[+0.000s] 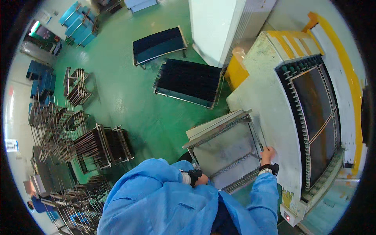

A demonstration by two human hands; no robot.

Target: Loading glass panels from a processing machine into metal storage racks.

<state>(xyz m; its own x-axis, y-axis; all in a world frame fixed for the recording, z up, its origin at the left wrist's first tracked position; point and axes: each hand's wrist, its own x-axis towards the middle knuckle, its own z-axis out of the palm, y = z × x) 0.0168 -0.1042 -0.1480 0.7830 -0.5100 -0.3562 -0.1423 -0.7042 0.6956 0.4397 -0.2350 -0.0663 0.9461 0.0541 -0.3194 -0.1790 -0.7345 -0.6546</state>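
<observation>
Left grip [202, 179]: lower centre of the frame, by the rack's near-left edge; the fingertips are hidden, so I cannot tell whether it is spread or pinching. A firm hold under that edge should help share the load.
Left arm in blue long-sleeved jacket [156, 192]: bent across the body, a dark band at the wrist.
Right grip [268, 153]: right of centre, fingers curled and apparently pinching the rack's right side — best held firmly, with knuckles clear of the cabinet.
Right arm: reaching up the frame from the lower edge, more extended than the left.
Silver metal rack lined with spring coils [243, 180]: lower centre, tilted in view, between the hands. Moving both sides together would probably prevent twisting and spare the coils.
Cream boxy metal cabinet [274, 133]: right side, its opening edged by rollers; the rack should be steered so that its corners do not scrape it.
Black rectangular slotted rack [188, 80]: upper centre, on the green glossy floor [125, 98] — well apart from both hands.
</observation>
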